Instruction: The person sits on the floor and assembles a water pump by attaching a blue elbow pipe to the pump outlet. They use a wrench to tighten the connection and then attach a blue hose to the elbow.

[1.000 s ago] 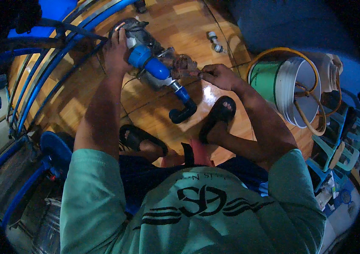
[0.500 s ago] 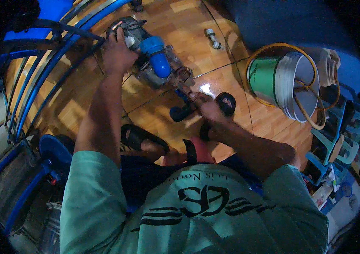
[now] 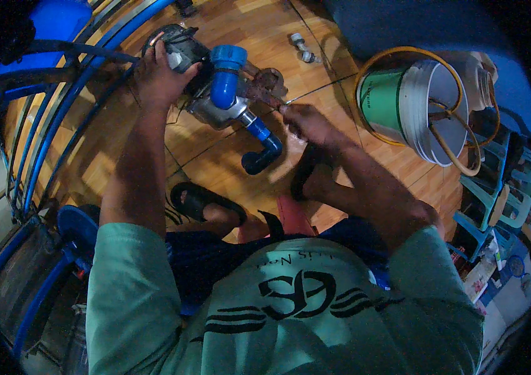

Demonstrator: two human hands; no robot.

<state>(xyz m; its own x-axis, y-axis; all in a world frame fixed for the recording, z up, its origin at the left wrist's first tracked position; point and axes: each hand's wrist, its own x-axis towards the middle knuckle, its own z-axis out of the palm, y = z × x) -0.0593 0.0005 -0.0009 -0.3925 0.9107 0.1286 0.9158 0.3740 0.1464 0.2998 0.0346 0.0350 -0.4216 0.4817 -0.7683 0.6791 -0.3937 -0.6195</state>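
Note:
A grey water pump with blue pipe fittings lies on the wooden floor in front of me. A blue vertical fitting tops it, and a blue elbow pipe sticks out toward me. My left hand grips the pump's dark motor end and steadies it. My right hand is closed on a thin metal tool whose tip reaches the pump's rusty brown part. My sandalled feet rest on the floor just below the pump.
Curved blue hoses and metal bars run along the left. A green and white bucket ringed by a yellow hose lies on its side at right. Small pipe fittings sit on the floor beyond the pump. Teal plastic stools stand at far right.
The pump has been turned so the blue top fitting now stands upright and nearer the centre. My right hand has moved up from the floor to the pump's rusty part with the tool.

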